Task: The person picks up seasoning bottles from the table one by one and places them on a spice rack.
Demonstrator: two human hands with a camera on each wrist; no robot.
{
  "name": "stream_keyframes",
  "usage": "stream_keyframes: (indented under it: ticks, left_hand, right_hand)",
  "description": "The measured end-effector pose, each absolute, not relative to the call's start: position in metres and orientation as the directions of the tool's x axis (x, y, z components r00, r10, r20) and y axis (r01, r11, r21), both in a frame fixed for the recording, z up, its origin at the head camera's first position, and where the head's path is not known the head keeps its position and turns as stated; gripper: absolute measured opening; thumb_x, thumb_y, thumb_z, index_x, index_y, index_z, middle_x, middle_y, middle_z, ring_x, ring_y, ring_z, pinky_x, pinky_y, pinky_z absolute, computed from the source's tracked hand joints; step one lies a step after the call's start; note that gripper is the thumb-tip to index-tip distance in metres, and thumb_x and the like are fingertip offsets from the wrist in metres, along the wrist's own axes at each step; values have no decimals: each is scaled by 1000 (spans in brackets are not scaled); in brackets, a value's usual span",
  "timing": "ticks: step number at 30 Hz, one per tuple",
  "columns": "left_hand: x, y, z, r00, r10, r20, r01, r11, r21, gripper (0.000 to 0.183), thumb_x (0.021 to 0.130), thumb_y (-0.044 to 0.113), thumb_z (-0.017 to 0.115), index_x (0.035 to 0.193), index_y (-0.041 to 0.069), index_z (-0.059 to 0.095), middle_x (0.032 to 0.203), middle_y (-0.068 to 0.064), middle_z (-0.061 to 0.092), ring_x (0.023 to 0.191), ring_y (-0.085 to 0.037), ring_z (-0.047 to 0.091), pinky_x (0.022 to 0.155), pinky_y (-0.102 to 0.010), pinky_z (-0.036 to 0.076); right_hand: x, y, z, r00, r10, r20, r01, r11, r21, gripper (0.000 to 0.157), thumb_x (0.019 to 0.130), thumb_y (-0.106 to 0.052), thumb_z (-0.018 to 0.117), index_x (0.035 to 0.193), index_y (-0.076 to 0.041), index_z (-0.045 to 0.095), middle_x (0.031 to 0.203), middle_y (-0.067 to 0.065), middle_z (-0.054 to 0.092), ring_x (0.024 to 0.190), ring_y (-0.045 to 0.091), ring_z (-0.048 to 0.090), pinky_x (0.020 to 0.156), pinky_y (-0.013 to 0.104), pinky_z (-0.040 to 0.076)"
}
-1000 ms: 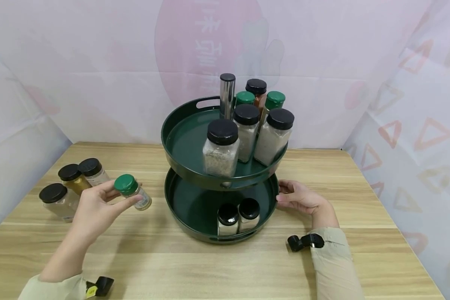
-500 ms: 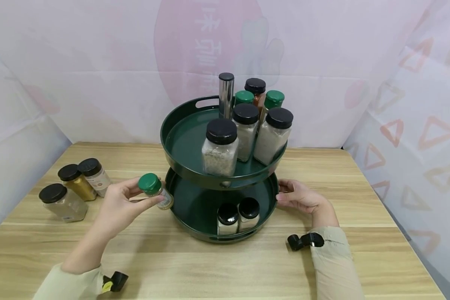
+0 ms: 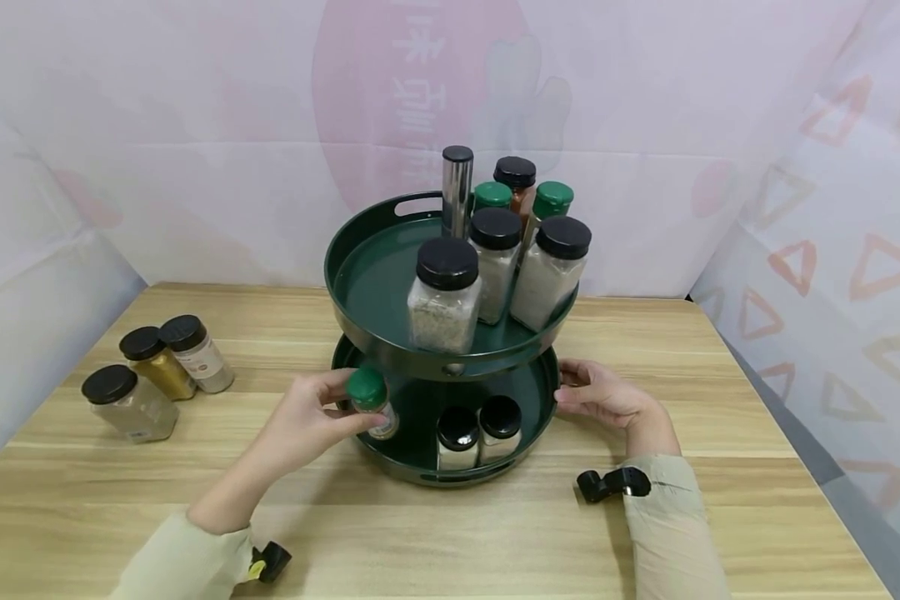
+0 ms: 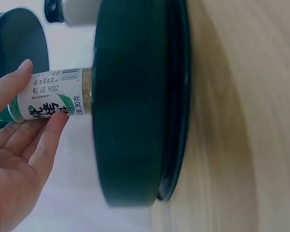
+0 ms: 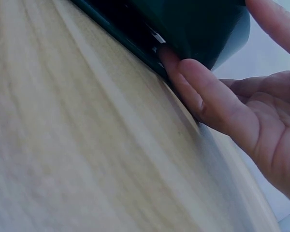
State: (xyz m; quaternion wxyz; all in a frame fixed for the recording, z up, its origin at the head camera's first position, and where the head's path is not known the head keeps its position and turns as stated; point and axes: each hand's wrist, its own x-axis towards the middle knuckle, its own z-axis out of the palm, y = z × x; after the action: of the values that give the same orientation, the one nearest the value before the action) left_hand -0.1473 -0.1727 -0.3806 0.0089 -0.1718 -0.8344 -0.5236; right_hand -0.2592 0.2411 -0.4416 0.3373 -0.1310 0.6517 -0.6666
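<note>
My left hand [image 3: 305,423] pinches a small spice bottle [image 3: 367,389] with a green cap between thumb and fingers. It hangs over the left side of the lower tier [image 3: 412,477] of a dark green two-tier turntable. In the left wrist view the spice bottle [image 4: 55,94] shows a white label, and its bottom end is at the tray's rim; whether they touch I cannot tell. On the turntable's right side my right hand [image 3: 603,398] grips the lower tier, thumb at the rim. From the right wrist, fingertips [image 5: 203,84] are at the tray's underside.
Two black-capped jars [image 3: 457,437] stand at the front of the lower tier. The upper tier [image 3: 371,271] carries several jars and a tall metal cylinder [image 3: 457,187], mostly at its right. Several black-capped jars [image 3: 131,408] are grouped on the wooden table's left.
My left hand has carried the green-capped spice bottle rightward from beside the black-capped jars to over the lower tier. The right hand has stayed at the tray's side.
</note>
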Motion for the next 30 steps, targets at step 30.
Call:
stream_keyframes:
  ticks: [30]
  left_hand:
    - [-148, -141, -397, -865, 496, 72, 279, 358, 891, 35, 82, 19, 83, 113, 9, 69, 105, -5, 72, 97, -8, 71, 81, -22, 59]
  right_hand:
    - [-257, 240, -438, -735, -623, -267, 295, 61, -954, 82, 92, 0, 64, 151, 15, 8, 134, 13, 43, 112, 10, 58, 94, 24, 54]
